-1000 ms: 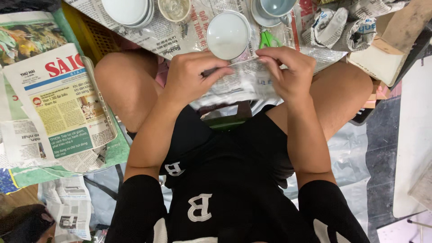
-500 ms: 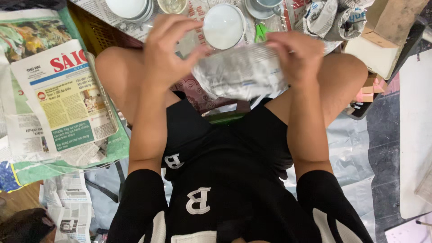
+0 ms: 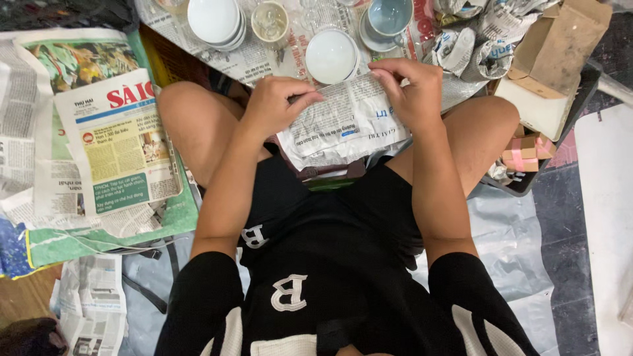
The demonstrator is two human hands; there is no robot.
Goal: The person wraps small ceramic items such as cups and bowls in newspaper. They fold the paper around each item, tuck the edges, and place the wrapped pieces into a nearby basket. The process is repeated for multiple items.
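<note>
Far left, a stack of newspapers (image 3: 99, 151) lies spread on the floor beside my knee, not touched. My left hand (image 3: 277, 105) is closed in a pinch on the left edge of the newspaper-wrapped bundle (image 3: 343, 128); half a second ago that hand was lifted higher with the paper loose and bulging, now it has come down and the sheet lies flatter over whatever is inside, so the wrap looks to me like it is being folded shut, not opened. The bundle sits across my lap between both knees, just below a white bowl (image 3: 331, 56) on the papered floor. My right hand (image 3: 412, 92) grips the top right corner, fingers curled over the paper, pressing it down. Further up: stacked white bowls (image 3: 214, 21), a small glass cup (image 3: 270, 23), a pale blue cup (image 3: 389, 16). Right of those, already wrapped paper bundles (image 3: 471, 49), then an open cardboard box (image 3: 550, 66) at far right.
</note>
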